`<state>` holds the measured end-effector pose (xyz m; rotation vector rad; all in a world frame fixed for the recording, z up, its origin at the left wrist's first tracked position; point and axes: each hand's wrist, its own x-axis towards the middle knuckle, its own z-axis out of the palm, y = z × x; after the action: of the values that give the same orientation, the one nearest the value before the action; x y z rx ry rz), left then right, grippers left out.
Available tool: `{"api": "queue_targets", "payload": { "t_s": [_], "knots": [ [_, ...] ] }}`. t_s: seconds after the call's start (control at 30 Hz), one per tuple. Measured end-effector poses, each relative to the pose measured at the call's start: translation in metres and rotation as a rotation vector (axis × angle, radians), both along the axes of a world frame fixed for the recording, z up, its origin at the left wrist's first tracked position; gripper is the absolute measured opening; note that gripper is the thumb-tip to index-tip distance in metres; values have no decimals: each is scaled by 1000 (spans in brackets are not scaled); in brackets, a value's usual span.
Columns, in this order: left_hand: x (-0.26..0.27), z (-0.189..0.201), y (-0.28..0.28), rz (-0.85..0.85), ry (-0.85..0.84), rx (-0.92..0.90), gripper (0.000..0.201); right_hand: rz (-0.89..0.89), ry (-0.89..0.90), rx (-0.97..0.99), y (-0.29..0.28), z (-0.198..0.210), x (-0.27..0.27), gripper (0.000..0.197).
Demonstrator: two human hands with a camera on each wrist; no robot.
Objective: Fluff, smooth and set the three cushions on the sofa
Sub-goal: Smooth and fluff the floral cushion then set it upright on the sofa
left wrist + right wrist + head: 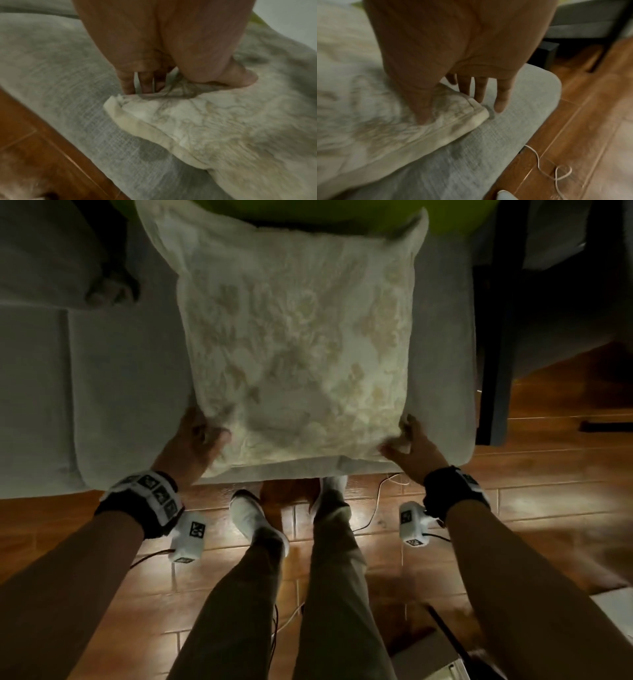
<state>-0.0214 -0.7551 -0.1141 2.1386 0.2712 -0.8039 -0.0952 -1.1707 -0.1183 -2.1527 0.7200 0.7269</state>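
A cream cushion (294, 354) with a faint floral pattern lies flat on the grey sofa seat (120, 405), its near edge at the seat's front. My left hand (202, 440) pinches the near left corner. In the left wrist view the thumb presses on top of the cushion (223, 128) and the fingers (128, 83) go down behind the corner. My right hand (407, 443) holds the near right corner. In the right wrist view its thumb lies on the cushion (359, 108), and its fingers (500, 105) reach past the corner onto the seat (488, 142).
A green cushion (342, 213) leans at the sofa back, behind the cream one. A pale grey cushion (41, 251) sits at the far left. A dark furniture frame (496, 337) stands right of the sofa. Thin cables (373, 508) lie on the wooden floor near my feet (253, 518).
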Motion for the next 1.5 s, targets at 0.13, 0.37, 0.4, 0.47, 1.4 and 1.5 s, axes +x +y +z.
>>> {"api": "queue_targets", "payload": {
  "t_s": [0.13, 0.37, 0.4, 0.47, 1.4, 1.5],
  "knots": [
    [-3, -1, 15, 229, 147, 40, 38, -355, -7, 167, -17, -2, -9, 45],
    [-20, 4, 34, 368, 159, -128, 16, -427, -85, 115, -34, 9, -21, 65],
    [-21, 4, 35, 414, 128, -107, 18, -388, -90, 59, -37, 10, -24, 66],
    [-21, 1, 36, 480, 90, -58, 28, -295, -89, -33, -38, 8, -25, 49],
    [130, 83, -96, 124, 34, -202, 74, -496, -59, 497, -53, 42, 137, 99],
    [144, 103, -134, 94, -18, -365, 82, -494, -246, 433, -98, 64, 147, 99]
  ]
}}
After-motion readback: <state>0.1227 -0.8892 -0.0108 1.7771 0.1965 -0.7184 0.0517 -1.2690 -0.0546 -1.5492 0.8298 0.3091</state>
